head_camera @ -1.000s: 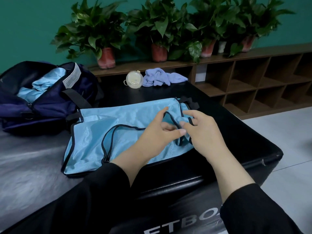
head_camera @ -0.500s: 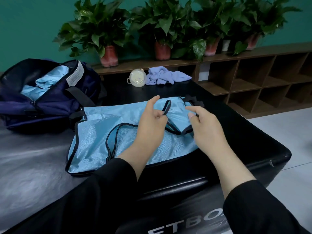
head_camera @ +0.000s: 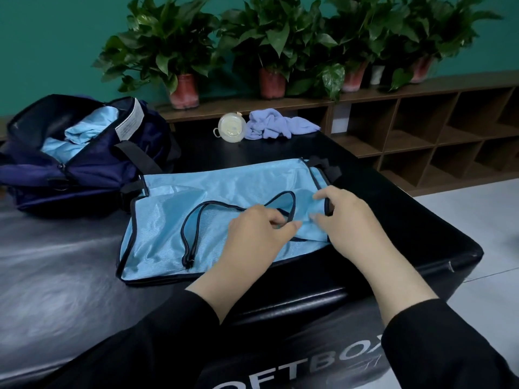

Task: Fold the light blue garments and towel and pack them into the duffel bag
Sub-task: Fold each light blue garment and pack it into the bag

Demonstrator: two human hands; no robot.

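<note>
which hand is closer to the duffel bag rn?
Left. The left hand rests on the light blue garment, on the side toward the duffel bag. The right hand holds the garment's far edge, farther from the bag.

We saw a light blue garment (head_camera: 224,197) lying flat on the black table (head_camera: 56,276), with the left hand (head_camera: 254,234) pinching its black-trimmed edge and the right hand (head_camera: 351,220) gripping the cloth just beside it. The navy duffel bag (head_camera: 84,164) sat open to the left with blue cloth inside, and a crumpled towel (head_camera: 278,126) lay beside a round lid (head_camera: 231,131) at the far edge.
</note>
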